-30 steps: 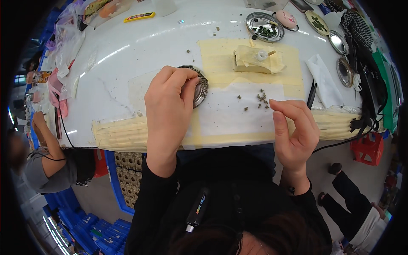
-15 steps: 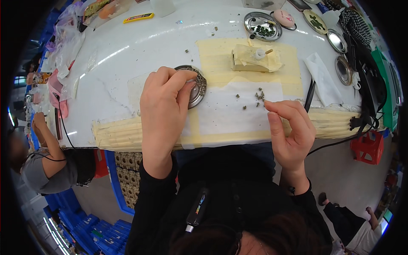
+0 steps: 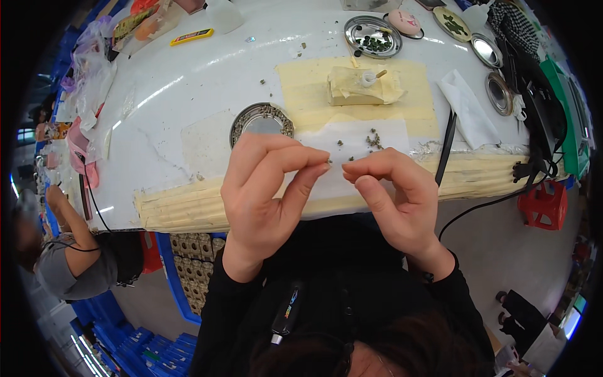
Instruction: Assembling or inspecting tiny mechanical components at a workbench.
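My left hand [image 3: 267, 195] is closed in a pinch, with a tiny grey-brown piece [image 3: 330, 161] at its fingertips. Just across a narrow gap, my right hand [image 3: 399, 201] has its thumb and fingertips drawn together. Whatever they hold, if anything, is too small to make out. Both hands hover over a white paper sheet [image 3: 321, 190] at the table's near edge. Several similar small pieces [image 3: 374, 139] lie loosely clustered on that sheet. Behind my left hand stands a round metal dish [image 3: 233, 129] holding many more pieces, partly hidden by my knuckles.
A tape-covered block [image 3: 358, 94] with a small white cup sits behind the sheet. Farther back are a metal plate [image 3: 347, 31] of dark green pieces and a pink round object [image 3: 404, 22]. Black tweezers [image 3: 446, 147] and a white cloth [image 3: 468, 113] lie right. A co-worker [image 3: 75, 264] sits left.
My left hand has left the metal dish and moved right and nearer. My right hand has shifted left, off the cluster of small pieces, so the two hands' fingertips are now close together.
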The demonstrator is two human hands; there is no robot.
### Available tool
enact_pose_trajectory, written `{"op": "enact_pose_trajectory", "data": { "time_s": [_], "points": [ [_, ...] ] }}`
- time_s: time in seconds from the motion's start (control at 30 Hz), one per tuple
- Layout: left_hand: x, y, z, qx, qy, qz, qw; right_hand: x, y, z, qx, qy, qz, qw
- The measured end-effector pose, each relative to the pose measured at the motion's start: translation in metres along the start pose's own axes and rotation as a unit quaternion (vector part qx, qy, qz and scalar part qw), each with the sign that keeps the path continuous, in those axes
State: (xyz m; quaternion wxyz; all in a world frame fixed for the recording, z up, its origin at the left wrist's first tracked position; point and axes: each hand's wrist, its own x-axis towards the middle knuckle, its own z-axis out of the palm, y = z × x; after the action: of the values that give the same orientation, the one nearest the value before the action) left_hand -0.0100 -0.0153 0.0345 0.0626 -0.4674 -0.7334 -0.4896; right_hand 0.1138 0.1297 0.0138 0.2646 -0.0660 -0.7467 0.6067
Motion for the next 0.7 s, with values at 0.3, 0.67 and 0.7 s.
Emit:
{"op": "enact_pose_trajectory", "data": {
  "time_s": [0.3,0.67,0.7],
  "points": [
    [-0.01,-0.005,0.018,-0.113,0.013,0.03,0.993,0.001,-0.005,0.002,0.282,-0.04,0.181,0.941],
    [-0.01,-0.011,0.018,-0.097,0.017,0.074,0.992,0.0,-0.001,0.003,0.302,-0.042,0.176,0.936],
    [-0.01,-0.012,0.018,-0.094,0.017,0.077,0.992,0.0,0.0,0.003,0.305,-0.043,0.174,0.935]
  ]
}}
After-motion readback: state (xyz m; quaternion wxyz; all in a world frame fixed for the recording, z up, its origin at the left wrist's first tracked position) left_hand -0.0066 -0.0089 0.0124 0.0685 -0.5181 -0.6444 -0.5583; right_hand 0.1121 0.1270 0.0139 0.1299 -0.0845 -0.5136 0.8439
